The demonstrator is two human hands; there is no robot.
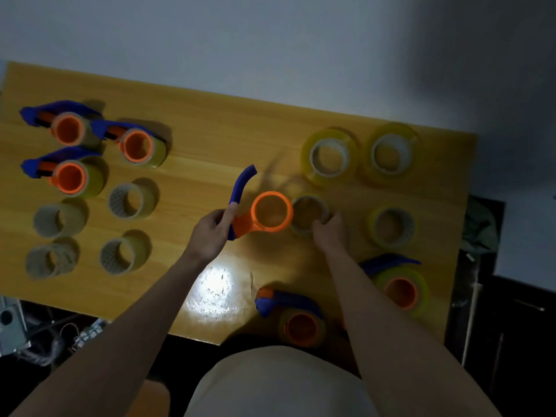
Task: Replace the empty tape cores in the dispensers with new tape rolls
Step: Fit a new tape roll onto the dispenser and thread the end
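Where the surface (186, 182) ends nearest the person, two loaded dispensers stand: one with a blue handle and orange hub (296, 317) at the near edge, and a second (401, 288) beyond and to the right of it, partly behind the right forearm. Farther in, at the middle, the left hand (210, 233) curls its fingers around the blue handle of an empty dispenser (264, 213), whose orange hub ring carries no tape. Just right of that dispenser, touching or nearly touching the hub, the right hand (329, 233) grips a thin, near-bare tape core (308, 213) with curled fingers. Right of the held dispenser sits a thin tape roll (391, 225). Left of it stand four empty cores (126, 201) in two rows. Beyond the held dispenser to the right lie two full yellow tape rolls (329, 158), side by side. Far left of it, at the back, three dispensers loaded with tape (70, 129) cluster together
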